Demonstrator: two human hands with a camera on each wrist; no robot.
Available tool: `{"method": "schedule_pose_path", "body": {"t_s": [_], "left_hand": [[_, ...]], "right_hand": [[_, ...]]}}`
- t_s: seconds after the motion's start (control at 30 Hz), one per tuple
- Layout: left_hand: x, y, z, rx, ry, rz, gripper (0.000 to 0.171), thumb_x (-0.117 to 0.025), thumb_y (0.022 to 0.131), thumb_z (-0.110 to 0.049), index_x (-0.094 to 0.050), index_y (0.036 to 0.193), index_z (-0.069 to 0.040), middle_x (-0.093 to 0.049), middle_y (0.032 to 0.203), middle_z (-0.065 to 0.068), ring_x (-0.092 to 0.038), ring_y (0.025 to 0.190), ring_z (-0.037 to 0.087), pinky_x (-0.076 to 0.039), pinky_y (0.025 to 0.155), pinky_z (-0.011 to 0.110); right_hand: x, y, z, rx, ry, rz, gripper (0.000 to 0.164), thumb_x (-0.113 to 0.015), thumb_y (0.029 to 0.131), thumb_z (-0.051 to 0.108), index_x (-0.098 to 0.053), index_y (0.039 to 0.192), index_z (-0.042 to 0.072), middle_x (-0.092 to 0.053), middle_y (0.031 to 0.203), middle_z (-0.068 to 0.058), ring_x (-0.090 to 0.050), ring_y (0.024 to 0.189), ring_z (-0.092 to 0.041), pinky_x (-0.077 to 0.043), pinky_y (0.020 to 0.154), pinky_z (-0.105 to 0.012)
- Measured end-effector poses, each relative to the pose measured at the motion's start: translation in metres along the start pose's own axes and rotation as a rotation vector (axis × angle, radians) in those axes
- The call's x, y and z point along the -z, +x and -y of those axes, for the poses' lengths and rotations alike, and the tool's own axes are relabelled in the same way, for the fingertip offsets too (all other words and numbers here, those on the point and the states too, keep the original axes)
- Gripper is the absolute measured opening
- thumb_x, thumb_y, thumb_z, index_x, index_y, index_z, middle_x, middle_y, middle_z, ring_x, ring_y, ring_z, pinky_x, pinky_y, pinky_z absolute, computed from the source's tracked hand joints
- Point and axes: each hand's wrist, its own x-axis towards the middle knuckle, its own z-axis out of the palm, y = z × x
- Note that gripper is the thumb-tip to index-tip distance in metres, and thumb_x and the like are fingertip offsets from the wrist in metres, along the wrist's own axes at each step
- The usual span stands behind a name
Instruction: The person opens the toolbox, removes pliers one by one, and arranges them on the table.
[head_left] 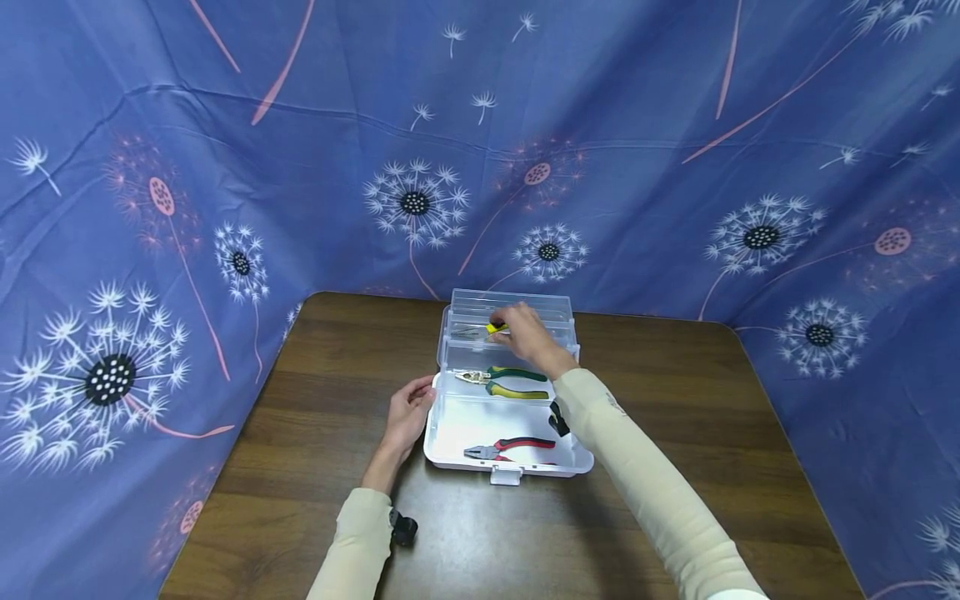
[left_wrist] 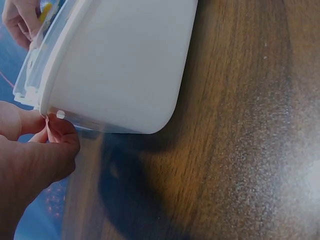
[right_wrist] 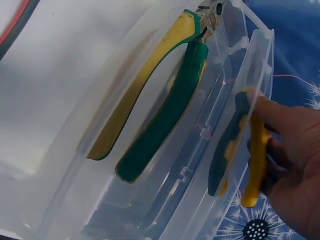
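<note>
A white plastic toolbox (head_left: pixel 468 423) with clear fold-out trays (head_left: pixel 558 360) stands on the table. At its left side, my left hand (head_left: pixel 407 414) pinches the rim between thumb and fingers, as the left wrist view shows. My right hand (head_left: pixel 522 333) holds yellow-and-dark-handled pliers (right_wrist: pixel 257 165) at the rearmost clear tray; a tray wall partly covers them in the right wrist view. Their slim jaws point left in the head view. Green-and-yellow pliers (head_left: pixel 519 373) lie in the middle tray. Down in the white base are red-and-black pliers (head_left: pixel 525 442), partly hidden by the front edge.
The brown wooden table (head_left: pixel 330 367) extends around the box on both sides and in front. A latch (head_left: pixel 506 477) sticks out from the box's front. Blue cloth (head_left: pixel 637 250) with dandelion prints hangs behind and beside the table.
</note>
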Motion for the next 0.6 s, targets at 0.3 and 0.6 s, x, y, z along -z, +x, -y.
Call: {"method": "schedule_pose_path", "body": {"t_s": [0.3, 0.6], "left_hand": [[-0.003, 0.001, 0.009, -0.012, -0.012, -0.001, 0.033, -0.058, 0.102, 0.000, -0.059, 0.133, 0.013, -0.061, 0.125, 0.029, -0.059, 0.111, 0.030, -0.046, 0.084, 0.014], [0.000, 0.004, 0.011, -0.007, -0.017, -0.027, 0.032, -0.059, 0.100, 0.002, -0.062, 0.130, 0.011, -0.062, 0.121, 0.026, -0.060, 0.104, 0.021, -0.047, 0.083, 0.014]], "right_hand": [[0.003, -0.005, -0.003, 0.130, -0.062, 0.013, 0.017, -0.075, 0.094, 0.008, -0.075, 0.109, 0.001, -0.075, 0.101, -0.013, -0.072, 0.092, -0.028, -0.059, 0.082, -0.041], [0.016, -0.021, -0.019, 0.120, 0.182, -0.140, 0.030, -0.071, 0.097, 0.009, -0.072, 0.126, 0.001, -0.076, 0.106, -0.015, -0.061, 0.057, -0.016, -0.049, 0.054, -0.028]]}}
